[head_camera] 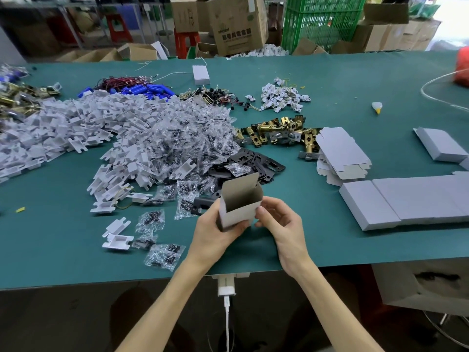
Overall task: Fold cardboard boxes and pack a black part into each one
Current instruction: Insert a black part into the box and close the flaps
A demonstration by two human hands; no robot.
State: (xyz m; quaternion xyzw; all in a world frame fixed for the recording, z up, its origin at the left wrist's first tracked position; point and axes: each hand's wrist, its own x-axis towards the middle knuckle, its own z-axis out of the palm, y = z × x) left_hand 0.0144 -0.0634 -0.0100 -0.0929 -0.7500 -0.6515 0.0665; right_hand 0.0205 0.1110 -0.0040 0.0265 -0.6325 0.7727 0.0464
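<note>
Near edge:
- White plug (226,285) with its cable, hanging under the rim of the green table (76,250).

In hand, above the table:
- Small cardboard box (238,207), upright, top open, rear flap standing up.
- Left hand (215,232): fingers curled round the box's lower left side, gripping it.
- Right hand (281,224): thumb and fingertips pinching the box's lower right edge.

Just behind the left hand:
- One black part (201,205), lying on the table. Whether it touches the box cannot be told.

Left of the hands:
- Clear bags (162,257) of small dark pieces.
- Two white plastic trays (118,242).

Middle ground:
- Heap of black parts (253,162).
- Large mound of bags and white trays, to the left of the heap.
- Row of closed boxes (406,199), laid side by side, to the right.
- Stack of flat box blanks (340,151), beyond that row.
- Brass latches (276,130), beside the blanks.

Far:
- Blue cylinders (149,88) with wires.
- Green crate (319,21), past the table.
</note>
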